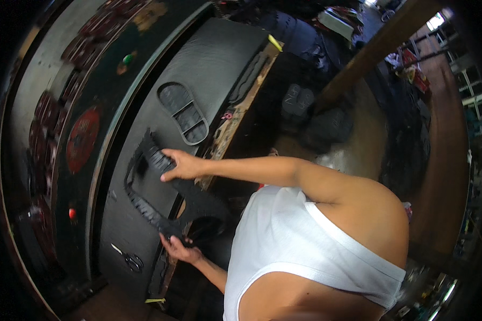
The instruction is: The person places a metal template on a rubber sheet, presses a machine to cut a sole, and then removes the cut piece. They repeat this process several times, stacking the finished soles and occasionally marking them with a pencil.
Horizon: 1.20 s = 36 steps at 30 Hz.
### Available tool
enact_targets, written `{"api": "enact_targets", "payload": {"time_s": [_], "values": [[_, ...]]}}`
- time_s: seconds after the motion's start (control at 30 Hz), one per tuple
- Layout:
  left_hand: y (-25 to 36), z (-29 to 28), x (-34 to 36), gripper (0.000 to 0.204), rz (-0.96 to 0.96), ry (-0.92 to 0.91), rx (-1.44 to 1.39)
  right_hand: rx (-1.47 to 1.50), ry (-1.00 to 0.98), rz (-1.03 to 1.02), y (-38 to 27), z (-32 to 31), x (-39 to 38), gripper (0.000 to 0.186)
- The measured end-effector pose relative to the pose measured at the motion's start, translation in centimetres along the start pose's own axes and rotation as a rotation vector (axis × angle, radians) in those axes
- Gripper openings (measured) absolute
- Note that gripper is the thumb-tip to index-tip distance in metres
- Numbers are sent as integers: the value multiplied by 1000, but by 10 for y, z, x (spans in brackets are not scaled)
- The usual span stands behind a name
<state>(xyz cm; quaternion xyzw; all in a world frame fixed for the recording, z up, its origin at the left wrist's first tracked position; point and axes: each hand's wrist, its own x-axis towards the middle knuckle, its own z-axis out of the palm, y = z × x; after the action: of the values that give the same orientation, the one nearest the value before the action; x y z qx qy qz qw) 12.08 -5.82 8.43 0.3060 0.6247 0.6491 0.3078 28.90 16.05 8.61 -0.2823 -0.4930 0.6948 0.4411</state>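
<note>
A floppy black sheet with large cut-out holes, perhaps rubber or foam, is in both my hands over the table's near edge. My right hand pinches its upper part between thumb and fingers. Lower down, my left hand holds its bottom edge, partly covered by the sheet. Ragged strips frame the holes. Just beyond my right hand, a sole-shaped cutting die with crossbars lies on the dark grey work surface. A pair of scissors with black handles rests near the lower end.
Along the far side runs a dark green machine beam with a green button and a red button. Dark red pieces are stacked behind it. A wooden edge strip borders the table. Grey sole-shaped pieces lie beyond.
</note>
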Motion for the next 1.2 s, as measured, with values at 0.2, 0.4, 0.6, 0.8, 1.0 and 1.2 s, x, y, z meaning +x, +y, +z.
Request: {"api": "enact_targets", "payload": {"time_s": [0.2, 0.4, 0.6, 0.8, 1.0, 1.2], "values": [[62, 79, -7, 59, 264, -204, 23, -114, 155, -394, -152, -74, -70, 68], [159, 279, -29, 59, 428, -472, 36, -174, 294, -631, -306, -211, -129, 59], [228, 573, -46, 49, 569, -722, -196, -817, 854, -1008, -490, -421, -163, 57], [270, 934, -85, 86, 456, -1127, 379, -1344, 1637, -580, -646, -568, -223, 122], [116, 846, -159, 64, 784, -1498, -44, -991, 1149, -515, -383, -513, -341, 73], [29, 603, -87, 41, -19, -1647, 472, -717, 676, 442, -157, -459, -404, 62]]}}
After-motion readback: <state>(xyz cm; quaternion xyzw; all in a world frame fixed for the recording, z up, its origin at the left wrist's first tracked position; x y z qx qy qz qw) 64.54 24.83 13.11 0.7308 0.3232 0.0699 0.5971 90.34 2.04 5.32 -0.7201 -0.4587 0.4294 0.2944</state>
